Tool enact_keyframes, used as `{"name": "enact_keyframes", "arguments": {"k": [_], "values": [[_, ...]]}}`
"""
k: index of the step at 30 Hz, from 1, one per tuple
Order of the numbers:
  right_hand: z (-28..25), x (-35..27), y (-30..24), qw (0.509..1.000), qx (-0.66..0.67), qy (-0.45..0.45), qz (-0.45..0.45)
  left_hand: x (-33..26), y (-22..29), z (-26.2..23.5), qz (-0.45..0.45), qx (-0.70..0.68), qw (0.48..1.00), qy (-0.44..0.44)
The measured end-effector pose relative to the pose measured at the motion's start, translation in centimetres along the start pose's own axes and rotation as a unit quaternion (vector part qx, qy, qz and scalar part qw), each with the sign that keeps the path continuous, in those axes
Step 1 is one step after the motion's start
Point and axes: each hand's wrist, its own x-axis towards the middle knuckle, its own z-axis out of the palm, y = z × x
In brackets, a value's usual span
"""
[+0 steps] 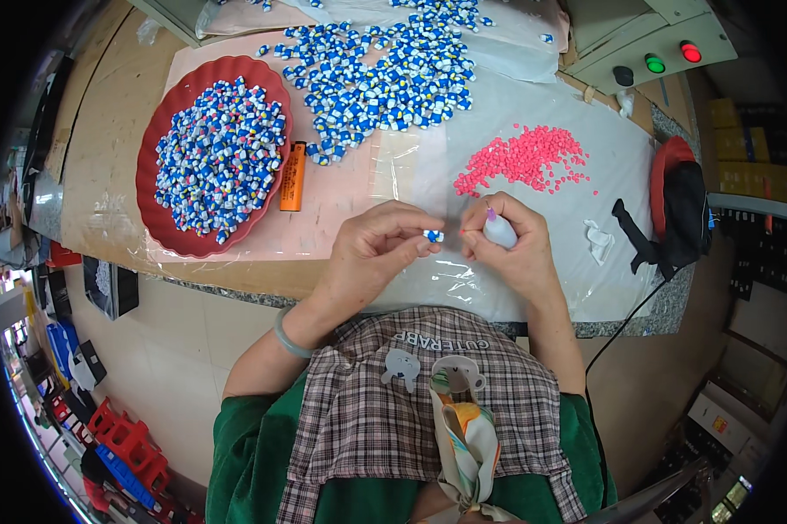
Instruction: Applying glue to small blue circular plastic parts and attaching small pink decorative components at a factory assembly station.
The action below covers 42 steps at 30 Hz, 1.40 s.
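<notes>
A red plate point(147, 170) with a wavy rim sits at the left of the desk point(673, 306); it is full of small blue and white pieces point(219, 157), and bits of pink and yellow show among them; just right of the plate lies 1 orange block point(294, 183); behind and to the right is a big loose heap of more blue and white bits point(385, 83), spread out on the desk.

In the middle are the 2 hands; the left hand point(365, 249) is nearly closed, with thumb and finger pinching 1 small blue and white piece point(434, 236); a pale bangle point(290, 334) is on that wrist; the right hand point(528, 251) is curled around a white bottle point(500, 230) with a purple tip that points up; its thumb and finger are close together, near the piece but apart from it; I cannot tell if they pinch something tiny too.

Behind the right hand lies a heap of pink bits point(529, 159) on a white sheet point(621, 166); farther right are a crumpled white tissue point(599, 242) and a black cloth point(686, 214) by a red bowl point(669, 157).
</notes>
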Motion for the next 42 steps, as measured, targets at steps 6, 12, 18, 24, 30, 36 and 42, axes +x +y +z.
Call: {"name": "enact_keyframes", "arguments": {"k": [6,12,18,24,30,36,42], "values": [[1.1,-0.5,-0.1,0.997,0.057,0.024,0.056,0.2,-0.5,0.6,0.012,0.095,0.995,0.032],[1.1,-0.9,0.1,0.997,0.032,0.031,0.063,0.2,-0.8,0.7,0.027,0.1,0.994,0.039],[1.3,-0.9,0.2,0.996,0.01,0.032,0.077,0.3,-0.2,1.0,0.118,0.247,0.962,0.025],[2.0,-1.1,0.4,0.993,-0.082,0.069,0.047,0.2,-0.1,1.1,0.075,0.248,0.966,0.02],[1.9,-0.8,0.2,0.976,-0.168,0.124,-0.063,1.2,0.0,1.1,-0.055,-0.039,0.997,0.043],[0.7,-1.1,0.8,0.983,-0.115,0.138,-0.035,5.1,2.5,-1.5,0.05,0.26,0.961,0.073],[0.6,-1.1,1.0,0.98,-0.15,0.122,-0.045,9.9,2.5,-2.3,0.296,0.657,0.689,0.078]]}}
